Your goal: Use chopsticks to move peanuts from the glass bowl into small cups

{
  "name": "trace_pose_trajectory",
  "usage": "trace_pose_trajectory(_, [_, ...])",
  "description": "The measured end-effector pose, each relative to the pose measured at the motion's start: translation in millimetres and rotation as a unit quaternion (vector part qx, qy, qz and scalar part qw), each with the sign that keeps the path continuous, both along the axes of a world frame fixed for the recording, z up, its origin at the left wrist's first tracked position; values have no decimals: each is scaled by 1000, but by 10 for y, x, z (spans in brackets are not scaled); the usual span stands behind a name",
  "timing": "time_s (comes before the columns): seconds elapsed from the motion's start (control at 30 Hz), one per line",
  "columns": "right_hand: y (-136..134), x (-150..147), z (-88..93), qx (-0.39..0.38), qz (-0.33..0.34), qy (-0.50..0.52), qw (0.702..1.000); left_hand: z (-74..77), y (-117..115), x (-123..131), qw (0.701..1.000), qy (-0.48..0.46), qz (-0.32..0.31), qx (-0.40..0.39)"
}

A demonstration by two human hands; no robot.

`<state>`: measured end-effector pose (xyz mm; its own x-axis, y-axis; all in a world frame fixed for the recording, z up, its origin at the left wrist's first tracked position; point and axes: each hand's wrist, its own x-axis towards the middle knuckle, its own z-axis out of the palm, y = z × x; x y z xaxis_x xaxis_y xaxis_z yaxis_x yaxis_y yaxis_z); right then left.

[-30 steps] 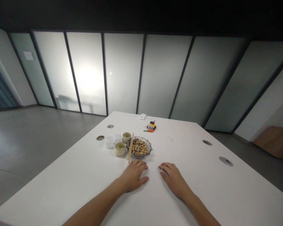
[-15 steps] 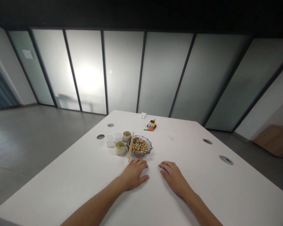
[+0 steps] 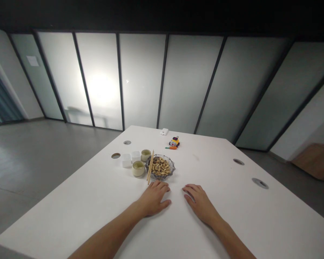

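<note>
My left hand (image 3: 155,198) rests palm down on the white table (image 3: 216,169), fingers stretched out, holding nothing. Just beyond its fingertips stands a scalloped glass bowl (image 3: 171,170) filled with peanuts (image 3: 160,166) in their shells. A pair of chopsticks (image 3: 150,167) leans over the bowl's left rim, lower ends toward my left hand. My right hand (image 3: 199,202) lies flat to the right, thumb apart from the fingers, and holds nothing. Left of the bowl are two pale green cups (image 3: 138,169) and two small white square containers (image 3: 126,160).
Farther back are a yellow and grey toy car (image 3: 174,141), an orange toy carrot (image 3: 173,148) and a small white device (image 3: 164,132). Round holes (image 3: 260,183) are set into the table near both sides. Frosted glass panels (image 3: 189,82) stand behind.
The view has shifted very slightly. Both hands and all objects on the table stay in place.
</note>
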<state>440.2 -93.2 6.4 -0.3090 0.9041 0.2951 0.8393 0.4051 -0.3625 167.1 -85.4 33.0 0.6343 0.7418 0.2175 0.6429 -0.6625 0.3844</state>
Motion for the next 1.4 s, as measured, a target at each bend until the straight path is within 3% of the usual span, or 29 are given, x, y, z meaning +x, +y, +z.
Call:
trace_pose_trajectory(0.4, [1,-3,4,-2,1,6,1000,-39,20,-9,1000,-1,-3,13])
trace_pose_trajectory(0.57, [-6,1,4,-1,3,7,1000,171,-66,-63,999,36,0,2])
trace_pose_trajectory(0.67, [-17,-7,23,-3,1,8,1000,378,-134,-181,986,81,54,-138])
trace_pose_trajectory(0.77, [-26,-21,46,-5,0,6,1000,545,-143,-377,947,102,6,-303])
trace_pose_trajectory(0.9, [-28,-26,58,-4,-2,-1,1000,637,-22,-686,935,78,81,-336])
trace_pose_trajectory(1.03, [-16,-12,36,-5,-6,-3,1000,577,160,-865,920,14,131,-369])
trace_pose_trajectory(1.2, [8,11,9,-12,4,2,1000,343,309,-678,886,-187,281,-317])
trace_pose_trajectory(1.4, [15,11,-2,4,7,6,1000,187,326,-383,878,-239,287,-299])
